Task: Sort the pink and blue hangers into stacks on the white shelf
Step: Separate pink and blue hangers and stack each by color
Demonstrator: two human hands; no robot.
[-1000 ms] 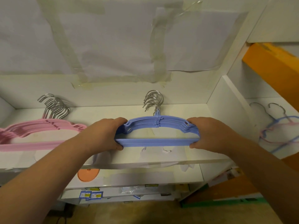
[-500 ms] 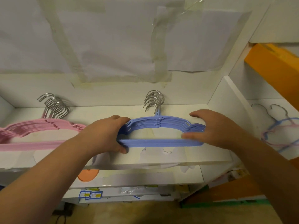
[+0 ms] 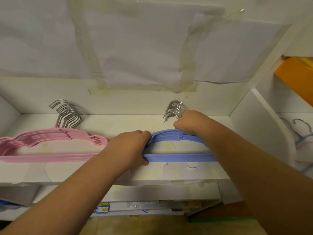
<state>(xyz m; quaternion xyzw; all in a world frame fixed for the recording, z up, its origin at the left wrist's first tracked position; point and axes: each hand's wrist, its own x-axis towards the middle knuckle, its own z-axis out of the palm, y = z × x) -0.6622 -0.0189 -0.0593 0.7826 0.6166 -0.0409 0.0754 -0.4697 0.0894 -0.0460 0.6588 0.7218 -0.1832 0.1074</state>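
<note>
White shelf (image 3: 108, 173): one compartment, back wall papered and taped.

Blue hangers (image 3: 176, 157): one stack, flat on the shelf at the centre of view, metal hooks (image 3: 174, 110) pointing to 12 o'clock, toward the back wall.

Pink hangers (image 3: 50, 157): one stack, flat on the same shelf at 9 o'clock from the blue, just beside it, hooks likewise to 12 o'clock.

Left hand (image 3: 130, 148): grips the blue stack's left end, fingers curled over the top, thumb under the bottom bar.

Right hand (image 3: 191, 122): at the neck of the blue stack where hooks meet plastic, fingers curled together; whether they pinch the hooks cannot be told.

Loose hangers (image 3: 303, 141): in the neighbouring compartment at 3 o'clock, blurred.
</note>
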